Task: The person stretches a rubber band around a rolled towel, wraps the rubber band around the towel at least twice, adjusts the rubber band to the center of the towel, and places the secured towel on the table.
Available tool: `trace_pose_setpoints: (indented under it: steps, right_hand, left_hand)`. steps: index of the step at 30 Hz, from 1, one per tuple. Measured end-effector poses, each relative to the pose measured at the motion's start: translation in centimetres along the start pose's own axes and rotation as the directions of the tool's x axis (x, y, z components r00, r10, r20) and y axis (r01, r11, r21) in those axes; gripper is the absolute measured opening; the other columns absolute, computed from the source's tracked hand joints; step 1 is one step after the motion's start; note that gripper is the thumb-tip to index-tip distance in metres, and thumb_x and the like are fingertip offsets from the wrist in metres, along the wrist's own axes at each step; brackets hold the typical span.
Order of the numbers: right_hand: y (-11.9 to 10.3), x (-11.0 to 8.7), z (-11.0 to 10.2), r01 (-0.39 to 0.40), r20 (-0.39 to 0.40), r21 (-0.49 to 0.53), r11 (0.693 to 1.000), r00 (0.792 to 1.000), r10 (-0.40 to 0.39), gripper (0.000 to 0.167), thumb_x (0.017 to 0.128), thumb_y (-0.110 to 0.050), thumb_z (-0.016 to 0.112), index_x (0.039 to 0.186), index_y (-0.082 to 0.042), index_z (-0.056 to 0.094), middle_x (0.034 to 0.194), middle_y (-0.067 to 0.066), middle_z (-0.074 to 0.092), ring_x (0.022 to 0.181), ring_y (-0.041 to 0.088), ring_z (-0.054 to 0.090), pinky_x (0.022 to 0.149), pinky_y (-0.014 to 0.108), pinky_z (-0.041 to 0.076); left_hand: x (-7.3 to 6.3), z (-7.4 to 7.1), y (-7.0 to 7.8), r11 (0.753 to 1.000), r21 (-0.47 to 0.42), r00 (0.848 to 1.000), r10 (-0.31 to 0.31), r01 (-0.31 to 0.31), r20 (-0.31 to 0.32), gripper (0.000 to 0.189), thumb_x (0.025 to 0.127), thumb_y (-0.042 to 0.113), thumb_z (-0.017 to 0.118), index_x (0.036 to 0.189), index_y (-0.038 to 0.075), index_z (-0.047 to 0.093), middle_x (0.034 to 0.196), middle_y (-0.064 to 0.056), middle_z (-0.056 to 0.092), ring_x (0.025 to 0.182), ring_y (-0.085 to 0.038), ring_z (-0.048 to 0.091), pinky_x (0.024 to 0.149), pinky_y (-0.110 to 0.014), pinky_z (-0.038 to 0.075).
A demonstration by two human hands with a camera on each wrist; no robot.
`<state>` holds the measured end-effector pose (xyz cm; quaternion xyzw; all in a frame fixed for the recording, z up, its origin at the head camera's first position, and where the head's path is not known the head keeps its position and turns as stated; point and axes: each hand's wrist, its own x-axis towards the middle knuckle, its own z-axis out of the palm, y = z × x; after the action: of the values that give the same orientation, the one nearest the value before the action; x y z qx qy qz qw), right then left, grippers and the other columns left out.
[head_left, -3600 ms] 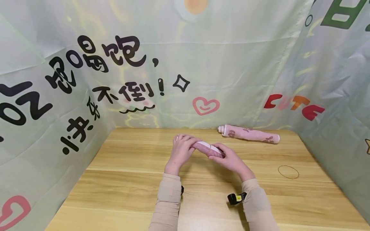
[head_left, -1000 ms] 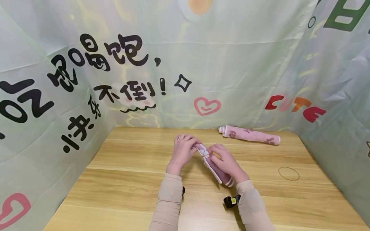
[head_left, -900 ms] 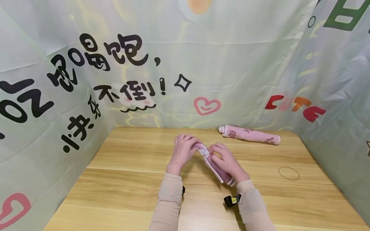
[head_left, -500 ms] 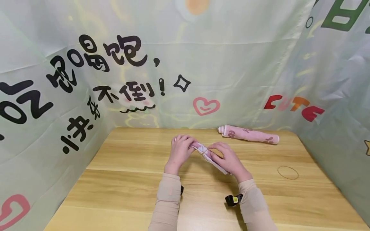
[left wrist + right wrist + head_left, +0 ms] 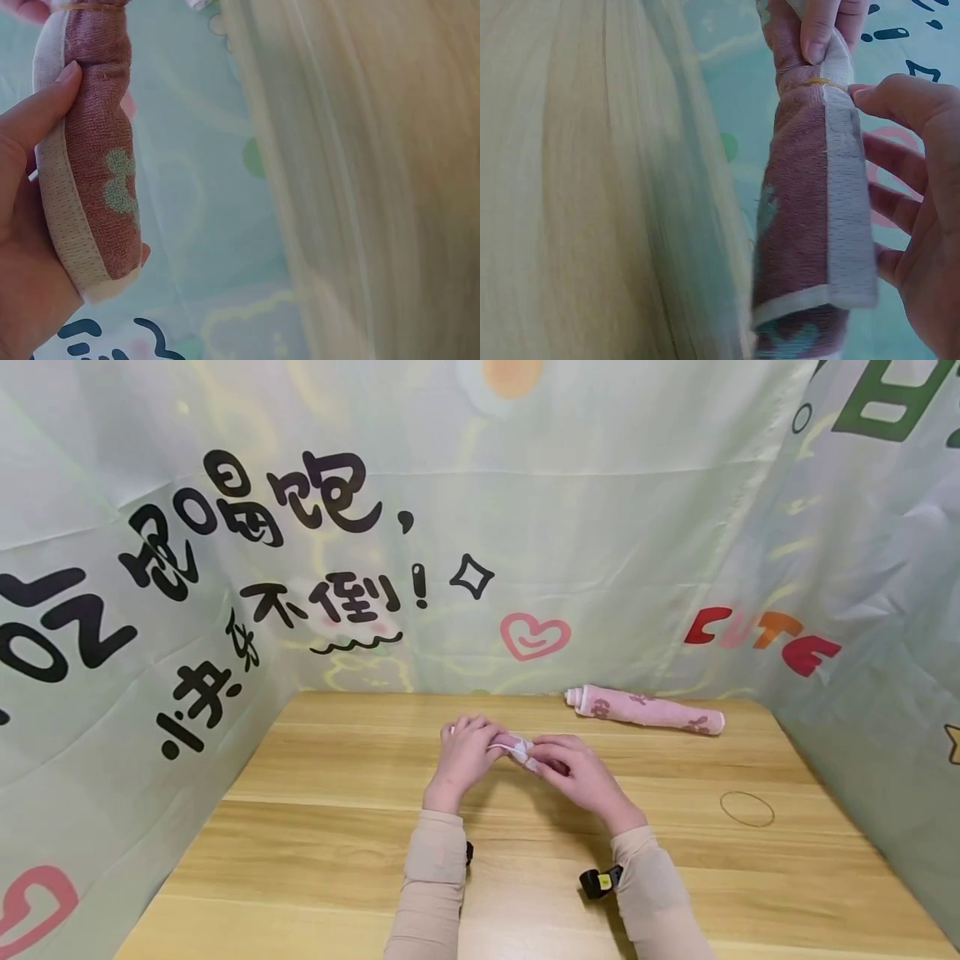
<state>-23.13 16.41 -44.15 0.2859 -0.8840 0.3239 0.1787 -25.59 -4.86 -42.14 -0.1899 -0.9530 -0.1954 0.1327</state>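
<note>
A rolled towel (image 5: 517, 746), dusky pink with a white edge strip and pale green marks, is held above the table between both hands. A thin tan rubber band (image 5: 825, 81) cinches it around the middle. My left hand (image 5: 467, 756) grips one half; in the left wrist view its thumb lies across the rolled towel (image 5: 97, 150) close to the band. My right hand (image 5: 588, 772) holds the other half, its thumb tip at the band and its fingers reaching behind the towel. The right wrist view shows a loose flap edge on the rolled towel (image 5: 795, 202).
A second rolled towel (image 5: 648, 710), pink with darker figures, lies at the back right of the wooden table (image 5: 315, 852). Another rubber band (image 5: 747, 808) lies flat at the right. Printed cloth walls (image 5: 622, 527) rise behind and beside the table.
The right hand has shifted from the towel's far end to its middle by the band. The towel's right half has swung toward me, then lifted back behind the right hand.
</note>
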Motion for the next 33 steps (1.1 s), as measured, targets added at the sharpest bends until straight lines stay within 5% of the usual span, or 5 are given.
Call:
trace_pose_setpoints:
  steps: [7,14,23,33]
  right_hand:
    - [-0.4,0.2,0.6,0.024,0.049,-0.085,0.996,0.999,-0.02,0.011,0.088,-0.023,0.07,0.095,-0.018,0.064,0.113,0.004,0.067,0.099,0.021,0.061,0.084,0.042,0.052]
    - [-0.5,0.2,1.3,0.007,0.038,-0.136,0.991,0.999,-0.002,0.017,0.084,-0.023,0.074,0.086,-0.018,0.058,0.094,-0.003,0.061,0.076,0.01,0.051,0.064,0.025,0.042]
    - [-0.4,0.2,1.3,-0.034,0.013,-0.106,0.994,0.999,0.035,0.024,0.085,-0.022,0.075,0.081,-0.015,0.053,0.068,-0.007,0.043,0.059,0.004,0.038,0.051,0.018,0.032]
    - [-0.1,0.1,1.5,-0.062,-0.027,-0.111,0.992,0.998,0.059,0.033,0.081,-0.017,0.079,0.076,-0.014,0.047,0.06,-0.007,0.042,0.054,0.004,0.038,0.047,0.018,0.032]
  left_hand:
    - [0.2,0.1,0.2,1.0,0.02,0.999,0.01,-0.011,0.033,0.029,0.089,0.039,0.067,0.114,0.024,0.071,0.118,0.005,0.068,0.114,-0.021,0.054,0.108,-0.057,0.032]
    - [0.2,0.5,0.5,1.0,0.003,0.999,0.01,-0.01,0.047,0.03,0.088,0.041,0.067,0.113,0.024,0.071,0.118,0.005,0.069,0.113,-0.021,0.055,0.106,-0.057,0.034]
    - [0.2,0.7,0.6,1.0,-0.023,0.998,0.002,-0.001,0.069,0.027,0.088,0.041,0.067,0.109,0.025,0.072,0.116,0.006,0.069,0.111,-0.02,0.056,0.105,-0.056,0.035]
    - [0.1,0.6,0.9,1.0,-0.03,0.996,0.006,-0.004,0.085,0.025,0.089,0.04,0.068,0.108,0.025,0.072,0.113,0.005,0.069,0.11,-0.021,0.055,0.103,-0.055,0.036]
